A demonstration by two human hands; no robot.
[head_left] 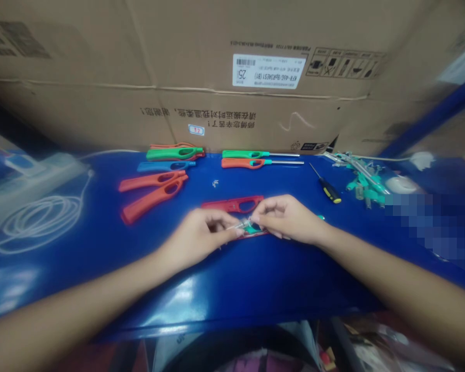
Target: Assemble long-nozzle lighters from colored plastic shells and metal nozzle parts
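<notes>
My left hand point(201, 232) and my right hand point(287, 217) meet at the middle of the blue table point(101, 258). Both pinch a small clear and teal lighter insert point(246, 226) between their fingertips. Right behind and under the fingers lies a red lighter handle shell point(234, 205), flat on the table. A second red piece peeks out below my right hand.
Orange, green and blue handle shells point(158, 181) lie at the back left. Two finished long lighters point(256, 159) lie at the back middle. A yellow-black screwdriver point(327, 190) and a pile of teal inserts point(360, 181) are on the right. A coiled white cable point(34, 222) is left. A cardboard box point(232, 72) stands behind.
</notes>
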